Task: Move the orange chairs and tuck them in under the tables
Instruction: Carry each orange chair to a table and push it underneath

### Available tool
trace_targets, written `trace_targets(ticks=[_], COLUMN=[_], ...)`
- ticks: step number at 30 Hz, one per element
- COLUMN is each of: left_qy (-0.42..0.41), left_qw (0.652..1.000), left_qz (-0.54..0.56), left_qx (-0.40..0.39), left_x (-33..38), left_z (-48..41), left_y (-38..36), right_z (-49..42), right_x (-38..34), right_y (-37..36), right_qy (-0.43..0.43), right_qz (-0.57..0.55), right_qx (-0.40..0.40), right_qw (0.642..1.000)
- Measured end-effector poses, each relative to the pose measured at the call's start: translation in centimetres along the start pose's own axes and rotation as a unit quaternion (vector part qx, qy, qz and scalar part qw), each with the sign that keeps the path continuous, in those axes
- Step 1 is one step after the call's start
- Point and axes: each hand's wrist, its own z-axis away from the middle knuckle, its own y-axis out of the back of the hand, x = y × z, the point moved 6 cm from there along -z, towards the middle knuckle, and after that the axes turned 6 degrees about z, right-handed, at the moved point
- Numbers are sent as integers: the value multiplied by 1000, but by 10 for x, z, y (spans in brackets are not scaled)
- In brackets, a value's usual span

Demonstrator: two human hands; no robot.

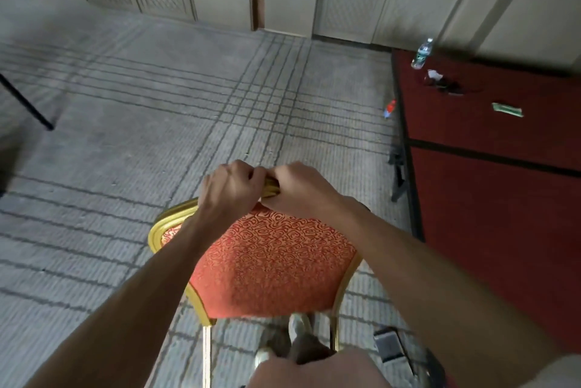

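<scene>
An orange patterned chair (pixel 270 265) with a gold frame stands right in front of me on the grey carpet. My left hand (pixel 228 188) and my right hand (pixel 298 188) sit side by side, both curled round the gold top rail of the chair's back. The red-topped tables (pixel 503 167) stand to the right of the chair, apart from it. My arms hide parts of the chair's back.
On the red table lie a water bottle (pixel 422 54), a green packet (pixel 507 110) and some dark small items (pixel 443 82). A red-capped bottle (pixel 390 108) lies on the carpet by the table. A black leg (pixel 28 101) slants at left. Panelled walls stand behind.
</scene>
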Motion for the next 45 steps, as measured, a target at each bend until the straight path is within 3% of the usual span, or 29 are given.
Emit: trace_targets(ticks=[5,11,16,19,21,27,34,39,42,45], left_qy=[-22,52,47,-13,-6,86,44,-126,-44,32], left_qw=[995,997,996,991,991,988,993,980,988,994], left_qz=[-83,-35,-76,-128,-129,-92,-76,-151,-142,-102], left_qx=[40,40,17,37,45,88,80,3,-27,1], left_x=[-23,-43,-57,-56,-61,-79,-100,-113,-137,-155], left_z=[-29,-110,-179,-220,-253,-354,-463,-566,-642,-704], left_y=[-13,-48,-91,-85,-75,-59,-49,-58,-63,-69], right_z=[-46,-126,-197,-243,-273,-366,-470,-572,-644,-709], right_x=[12,66,117,130,133,148,172,210,232,249], right_y=[-19,-32,-47,-40,-25,-2,22,30,30,32], right_qy=[39,53,54,91,103,18,34,57,42,16], right_qz=[48,79,71,96,74,50,52,46,24,10], right_qx=[6,-20,-44,1,47,32,75,83,42,1], right_qw=[998,995,995,991,991,998,995,994,998,1000])
